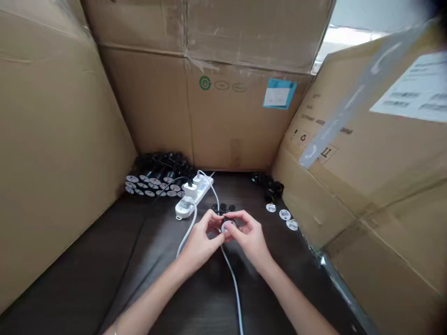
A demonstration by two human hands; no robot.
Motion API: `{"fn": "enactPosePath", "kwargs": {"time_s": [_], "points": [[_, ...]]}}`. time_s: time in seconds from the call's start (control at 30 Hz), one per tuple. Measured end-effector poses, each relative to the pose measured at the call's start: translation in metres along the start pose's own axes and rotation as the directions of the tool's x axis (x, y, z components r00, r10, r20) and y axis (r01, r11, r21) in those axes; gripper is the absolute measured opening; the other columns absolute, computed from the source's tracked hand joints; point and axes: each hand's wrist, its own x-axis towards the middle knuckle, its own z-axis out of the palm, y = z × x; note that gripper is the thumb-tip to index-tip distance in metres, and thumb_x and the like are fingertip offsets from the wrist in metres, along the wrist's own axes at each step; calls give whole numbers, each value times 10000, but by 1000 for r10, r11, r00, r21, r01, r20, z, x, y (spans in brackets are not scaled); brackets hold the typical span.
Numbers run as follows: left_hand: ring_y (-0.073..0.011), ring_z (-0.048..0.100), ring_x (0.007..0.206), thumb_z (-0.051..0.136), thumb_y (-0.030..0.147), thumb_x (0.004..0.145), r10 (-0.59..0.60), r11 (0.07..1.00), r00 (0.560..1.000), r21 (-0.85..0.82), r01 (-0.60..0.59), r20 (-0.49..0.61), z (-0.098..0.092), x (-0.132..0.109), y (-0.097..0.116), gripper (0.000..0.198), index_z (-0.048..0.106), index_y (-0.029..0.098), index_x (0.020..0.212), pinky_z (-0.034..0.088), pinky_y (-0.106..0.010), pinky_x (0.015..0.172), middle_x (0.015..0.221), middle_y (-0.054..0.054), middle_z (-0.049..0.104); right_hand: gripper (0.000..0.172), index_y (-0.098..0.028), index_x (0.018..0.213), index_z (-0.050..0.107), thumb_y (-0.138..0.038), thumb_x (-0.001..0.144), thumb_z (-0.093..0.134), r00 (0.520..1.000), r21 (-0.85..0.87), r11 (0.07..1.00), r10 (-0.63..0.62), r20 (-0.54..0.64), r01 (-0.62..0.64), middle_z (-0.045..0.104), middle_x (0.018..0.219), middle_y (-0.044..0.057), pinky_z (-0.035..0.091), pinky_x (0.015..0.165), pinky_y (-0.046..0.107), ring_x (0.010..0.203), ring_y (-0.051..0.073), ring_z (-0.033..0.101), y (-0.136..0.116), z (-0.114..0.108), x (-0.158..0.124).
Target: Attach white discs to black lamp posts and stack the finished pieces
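Between my two hands, above the dark table, is a small black part with a round white disc face [227, 226] turned toward me. My left hand [206, 235] pinches it from the left, near a short black cable at its top. On the other side my right hand [246, 232] grips it, thumb pressed on the white disc. Just beyond my fingers lie several small black round pieces [223, 207]. Fingers hide much of the held part, so its exact kind cannot be made out.
A white power strip [179, 211] with plugged-in adapters stands left of centre, its white cable [234, 279] running toward me. Stacked black cylinders with white ends [155, 181] lie back left. Loose white discs [285, 214] and black parts [274, 188] sit at right. Cardboard walls [230, 125] enclose the table.
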Motion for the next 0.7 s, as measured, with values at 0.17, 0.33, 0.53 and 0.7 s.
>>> {"fn": "enactPosePath", "kwargs": {"time_s": [0.17,0.33,0.53,0.7], "points": [[-134,578,750,619,291,759,1,1000,1000,10,-1,-17,-2,0,-1,219,443,183,830,471,-255,696,778,10,576,192,-162,862,607,-242,704,680,1000,15,1000,-7,-15,7,639,931,39,551,559,242,599,109,616,0,2,-2],[-131,577,752,638,284,740,7,1000,999,17,-7,-38,-1,0,-1,226,459,180,830,469,-252,707,781,11,576,159,-163,818,623,-239,693,684,998,0,998,-57,-24,57,623,965,49,556,584,243,722,148,629,-2,2,-2],[-118,560,731,645,262,727,25,998,997,56,-21,-75,0,-1,0,221,465,172,819,452,-233,700,765,18,550,100,-168,817,621,-212,730,639,990,-61,989,-139,-22,138,607,979,66,543,653,264,943,213,589,0,3,-3],[-104,541,706,639,219,720,38,998,993,55,-32,-111,0,-1,-2,213,448,177,805,443,-216,680,736,34,518,87,-175,832,597,-175,746,609,985,-88,981,-169,40,172,591,1009,67,515,723,277,965,203,582,1,2,-4]]}}
